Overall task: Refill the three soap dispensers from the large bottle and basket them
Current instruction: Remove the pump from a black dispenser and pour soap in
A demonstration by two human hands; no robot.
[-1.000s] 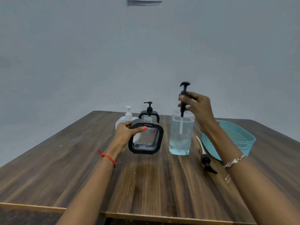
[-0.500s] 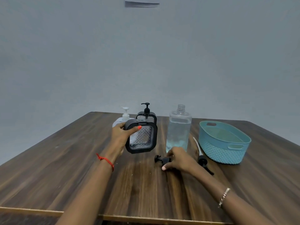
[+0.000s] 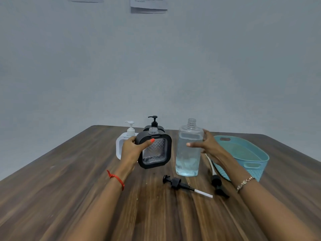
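Observation:
My left hand (image 3: pixel 132 150) grips a black-framed clear dispenser (image 3: pixel 155 152) with its neck uncapped, tilted slightly and held just above the table. The large clear bottle (image 3: pixel 188 153) of pale blue liquid stands uncapped to its right. My right hand (image 3: pixel 207 145) is spread open around the bottle's right side, at most brushing it. Two black pump heads lie on the wood: one (image 3: pixel 177 183) in front of the bottle, another (image 3: pixel 217 181) to its right. A white dispenser (image 3: pixel 121 145) and a second black dispenser (image 3: pixel 153 123) stand behind, both with pumps on.
A teal plastic basket (image 3: pixel 251 159) sits at the right, behind my right forearm. The wooden table (image 3: pixel 69 180) stretches left and toward me. Papers hang on the grey wall (image 3: pixel 149 6) above.
My right hand pulled the pump out of the large bottle, laid it on the table in front, then rose to the bottle's side. The left hand kept holding the black dispenser.

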